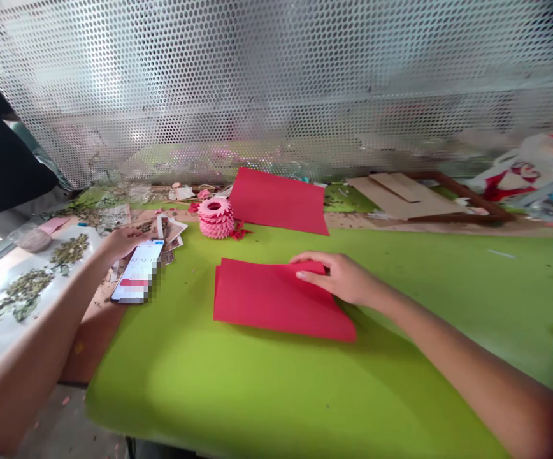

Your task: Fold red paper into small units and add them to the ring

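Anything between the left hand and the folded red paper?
Yes, low stuff: the smartphone and loose picture cards lie beside the left hand, toward the folded red paper. The pink ring stack stands farther back, off that line.

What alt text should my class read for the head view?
A person's right hand holds a folded red paper sheet over a green tabletop; the left hand is beside a smartphone. Behind lie another red sheet and stacked pink jagged rings.
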`<move>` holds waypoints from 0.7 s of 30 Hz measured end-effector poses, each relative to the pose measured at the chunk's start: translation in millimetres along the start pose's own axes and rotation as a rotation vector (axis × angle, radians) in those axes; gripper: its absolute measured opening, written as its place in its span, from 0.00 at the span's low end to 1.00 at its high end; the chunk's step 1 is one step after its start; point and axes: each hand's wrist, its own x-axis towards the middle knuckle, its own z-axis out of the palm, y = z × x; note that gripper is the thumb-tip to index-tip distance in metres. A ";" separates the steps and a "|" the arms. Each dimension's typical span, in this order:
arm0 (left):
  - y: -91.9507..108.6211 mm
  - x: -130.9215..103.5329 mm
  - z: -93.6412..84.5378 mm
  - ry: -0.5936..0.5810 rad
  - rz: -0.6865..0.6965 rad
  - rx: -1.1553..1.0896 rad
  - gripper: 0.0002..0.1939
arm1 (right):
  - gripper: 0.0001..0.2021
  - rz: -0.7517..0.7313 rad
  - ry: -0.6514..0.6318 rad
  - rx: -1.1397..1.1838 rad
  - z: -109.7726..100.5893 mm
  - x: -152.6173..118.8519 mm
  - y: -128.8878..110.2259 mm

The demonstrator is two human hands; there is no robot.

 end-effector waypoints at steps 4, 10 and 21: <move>-1.0 -2.7 -2.0 -0.033 -0.010 -0.039 0.33 | 0.16 -0.012 0.005 0.016 -0.9 -1.1 -1.8; 4.4 -8.2 -5.8 -0.097 0.002 -0.084 0.34 | 0.15 -0.024 0.018 0.019 -1.4 -0.4 -2.8; 10.1 -11.5 -5.9 -0.136 0.009 -0.060 0.32 | 0.17 0.012 -0.009 0.001 -3.1 -1.5 -4.2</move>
